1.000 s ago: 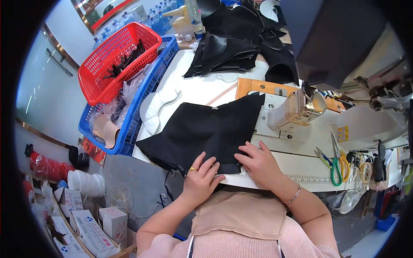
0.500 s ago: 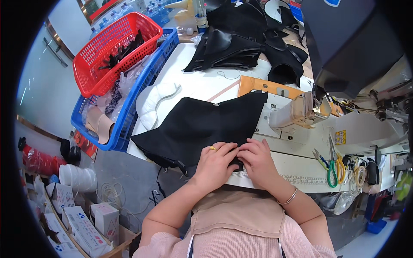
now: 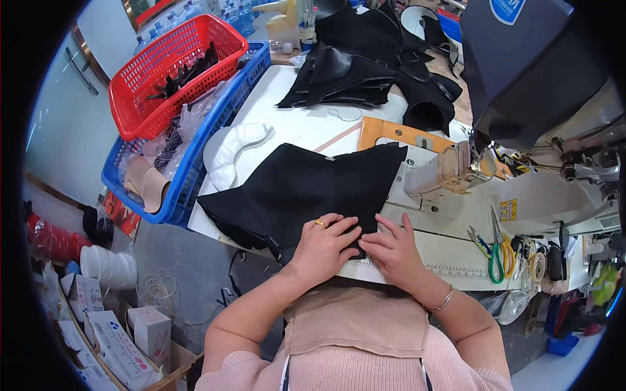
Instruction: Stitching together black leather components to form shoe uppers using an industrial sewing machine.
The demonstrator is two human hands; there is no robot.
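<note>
1. The black fabric piece (image 3: 293, 179) lies across the white worktable (image 3: 287, 116) in front of the person, its near edge close to the table's front. Its left corner points outward, and its upper right corner reaches the metal plate of the sewing machine (image 3: 430, 186).
2. The left hand (image 3: 324, 242) rests palm down on the fabric's near part, wrist at the table edge. Its fingers lie loosely side by side, angled toward the right, with the thumb apart from them; it looks spread rather than clenched. One finger wears a gold ring (image 3: 319, 222).
3. The right hand (image 3: 394, 253) sits just beside it at the fabric's lower right corner, the fingers fanned and slightly bent, two pointing away from the body. Whether thumb and forefinger pinch the cloth, I cannot tell.
4. Both forearms come in from below with elbows out, converging at the hands; a bracelet (image 3: 445, 298) circles the right wrist.
5. A ruler strip (image 3: 463, 271) runs along the table edge, right of the hands, toward green-handled scissors (image 3: 496, 262).
6. Left of the fabric is a curved white pad (image 3: 225, 151), near the blue crate (image 3: 176, 202) with the red basket (image 3: 130, 104) on it.
7. Beyond, stacked black pieces (image 3: 339, 75) lie on the table.
</note>
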